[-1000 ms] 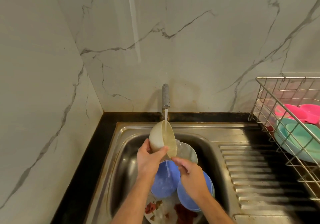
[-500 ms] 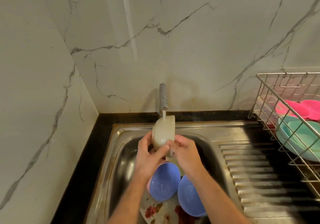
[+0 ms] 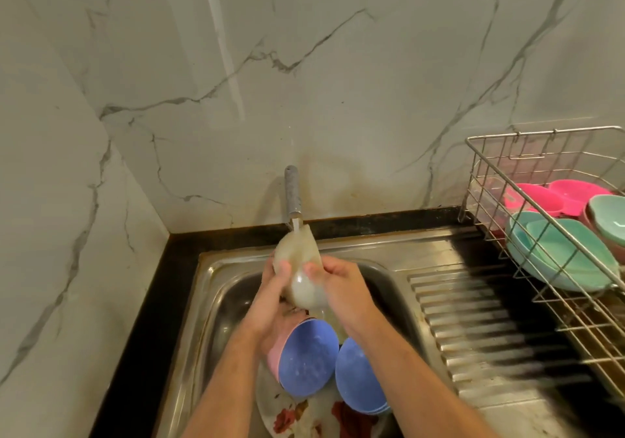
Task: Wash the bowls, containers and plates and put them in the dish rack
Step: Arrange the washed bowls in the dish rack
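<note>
Head view: at the near edge of the sink [image 3: 203, 302], a floral plate [image 3: 294, 417] is seen lying on the basin floor, with red-brown smears across it. Two blue bowls are propped on the plate, tilted on their sides: the left blue bowl [image 3: 306, 356] is nested in a pink bowl [image 3: 273, 353] whose rim shows at its left, and the right blue bowl [image 3: 358, 376] is set just beside it, toward the drainboard [image 3: 473, 319]. Above these, over the middle of the basin, a cream bowl [image 3: 301, 268] is held on edge between both hands. The left hand [image 3: 270, 289] is wrapped around the bowl's left side, the thumb pressed onto its outer wall; the right hand [image 3: 341, 285] is curled around the right side, the thumb likewise laid on the wall. The bowl's upper rim is placed directly under the tap [image 3: 292, 194] at the far edge of the sink, and a thin stream of water [image 3: 296, 224] is seen falling onto it. On the right end of the counter, beyond the drainboard, a wire dish rack [image 3: 541, 174] is stood; teal plates [image 3: 561, 251], a teal bowl [image 3: 608, 221] and pink dishes [image 3: 554, 197] are held in it. A marble wall [image 3: 338, 82] is seen behind.
</note>
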